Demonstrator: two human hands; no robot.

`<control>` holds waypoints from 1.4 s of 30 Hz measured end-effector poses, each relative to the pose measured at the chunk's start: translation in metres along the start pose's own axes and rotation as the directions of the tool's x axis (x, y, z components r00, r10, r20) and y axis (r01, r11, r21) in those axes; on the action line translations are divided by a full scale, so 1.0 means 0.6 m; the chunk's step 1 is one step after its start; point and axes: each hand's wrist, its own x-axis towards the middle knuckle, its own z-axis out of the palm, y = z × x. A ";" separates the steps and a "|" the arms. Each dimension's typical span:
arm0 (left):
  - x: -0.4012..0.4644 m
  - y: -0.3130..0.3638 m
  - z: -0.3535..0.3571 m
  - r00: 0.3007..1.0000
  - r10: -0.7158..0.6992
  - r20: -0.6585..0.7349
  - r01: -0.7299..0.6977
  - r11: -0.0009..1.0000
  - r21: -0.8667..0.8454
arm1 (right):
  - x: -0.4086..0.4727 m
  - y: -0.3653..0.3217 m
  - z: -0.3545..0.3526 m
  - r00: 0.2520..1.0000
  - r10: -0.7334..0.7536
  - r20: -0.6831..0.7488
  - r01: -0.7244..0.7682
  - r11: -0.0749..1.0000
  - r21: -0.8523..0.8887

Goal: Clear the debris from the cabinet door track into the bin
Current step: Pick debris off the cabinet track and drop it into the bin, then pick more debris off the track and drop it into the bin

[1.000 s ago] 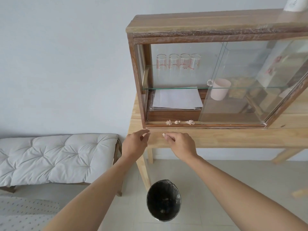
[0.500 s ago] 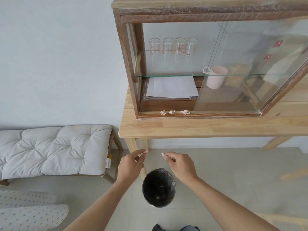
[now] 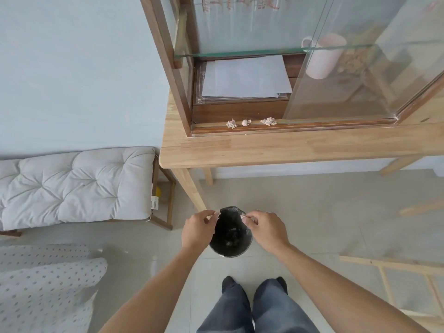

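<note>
Your left hand [image 3: 195, 230] and right hand [image 3: 268, 228] each pinch a light, soft scrap over the bin [image 3: 230, 236] at 6 o'clock, while three crumpled bits [image 3: 245, 122] wait in the track [image 3: 300, 127] at 12, best nipped gently by fingertips.

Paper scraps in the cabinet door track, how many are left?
3: left scrap, middle scrap, right scrap, in a row in the track. More may hide behind the glass.

Head-worn wide-angle view looks steeply down, both hands close below, cabinet [image 3: 288, 92] farther beyond them.
</note>
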 end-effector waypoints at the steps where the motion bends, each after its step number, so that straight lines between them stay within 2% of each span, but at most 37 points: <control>1: 0.004 -0.002 0.007 1.000 -0.011 0.012 0.011 1.000 0.002 | 0.002 0.003 0.004 1.000 0.006 0.007 -0.006 1.000 0.007; 6: 0.015 -0.009 0.026 0.992 -0.079 0.101 0.076 0.997 0.029 | 0.012 0.018 0.014 0.999 0.033 0.043 -0.035 0.999 0.038; 11: -0.006 -0.019 0.021 0.988 -0.117 0.103 0.116 0.993 0.017 | 0.001 0.028 0.000 0.998 0.058 -0.005 -0.057 0.995 0.086; 15: -0.026 0.006 -0.002 0.996 -0.044 0.083 0.039 0.998 0.052 | -0.007 0.013 -0.034 0.995 0.024 -0.094 -0.012 0.992 0.123; 19: -0.040 0.068 -0.045 0.995 0.098 -0.013 -0.097 0.993 0.068 | -0.008 -0.024 -0.080 0.977 -0.059 -0.206 0.099 0.976 0.194; 27: -0.042 0.197 -0.124 0.928 0.332 -0.169 -0.333 0.943 0.022 | -0.002 -0.092 -0.161 0.889 -0.144 -0.435 0.269 0.932 0.241; 34: -0.008 0.265 -0.148 0.889 0.394 -0.235 -0.413 0.910 -0.037 | 0.040 -0.135 -0.213 0.882 -0.149 -0.447 0.290 0.920 0.264; 38: 0.024 0.290 -0.154 0.899 0.375 -0.227 -0.394 0.918 -0.046 | 0.082 -0.164 -0.237 0.874 -0.163 -0.458 0.286 0.934 0.215; 42: 0.059 0.310 -0.156 0.907 0.357 -0.225 -0.371 0.929 -0.020 | 0.126 -0.191 -0.251 0.899 -0.146 -0.414 0.253 0.943 0.218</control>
